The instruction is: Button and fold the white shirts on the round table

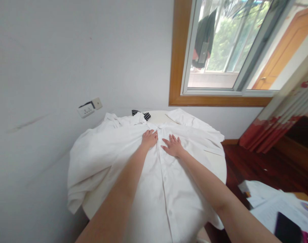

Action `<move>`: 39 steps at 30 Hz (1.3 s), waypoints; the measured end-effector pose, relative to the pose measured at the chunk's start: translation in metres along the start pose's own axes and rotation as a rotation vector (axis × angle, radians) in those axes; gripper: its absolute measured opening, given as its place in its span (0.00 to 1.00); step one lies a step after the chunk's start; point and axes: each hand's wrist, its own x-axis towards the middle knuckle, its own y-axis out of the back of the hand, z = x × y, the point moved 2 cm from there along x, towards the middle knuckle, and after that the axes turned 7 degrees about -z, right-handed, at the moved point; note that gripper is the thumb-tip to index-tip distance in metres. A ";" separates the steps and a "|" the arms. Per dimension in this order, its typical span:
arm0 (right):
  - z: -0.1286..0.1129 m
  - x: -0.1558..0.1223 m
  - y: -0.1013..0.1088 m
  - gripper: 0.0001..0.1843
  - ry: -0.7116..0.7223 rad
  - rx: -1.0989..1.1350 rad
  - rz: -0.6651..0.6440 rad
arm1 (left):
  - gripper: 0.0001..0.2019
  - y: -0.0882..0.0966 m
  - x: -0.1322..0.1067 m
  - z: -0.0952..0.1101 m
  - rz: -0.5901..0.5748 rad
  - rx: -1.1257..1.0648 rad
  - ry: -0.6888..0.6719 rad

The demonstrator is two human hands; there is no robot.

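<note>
A white button-up shirt [149,189] lies spread front side up over a round cream table [218,165]. Its collar end points to the wall, and the sleeves reach out to both sides, the left one hanging past the table edge. Just left of the button strip, near the collar, my left hand [150,138] rests flat on the cloth. My right hand [173,146] presses on the other side of the strip with fingers spread. A black-and-white striped piece of fabric [141,114] shows at the collar, partly covered by the shirt.
Behind the table stands a grey wall with a socket [86,110] and a wood-framed window [179,100]. Papers [267,202] and a dark phone-like object [287,227] lie at lower right. A curtain [267,125] hangs above the dark red floor [235,160].
</note>
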 end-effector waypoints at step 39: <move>0.034 -0.033 0.002 0.35 -0.037 -0.046 0.040 | 0.29 0.002 -0.037 0.013 -0.232 -0.110 -0.015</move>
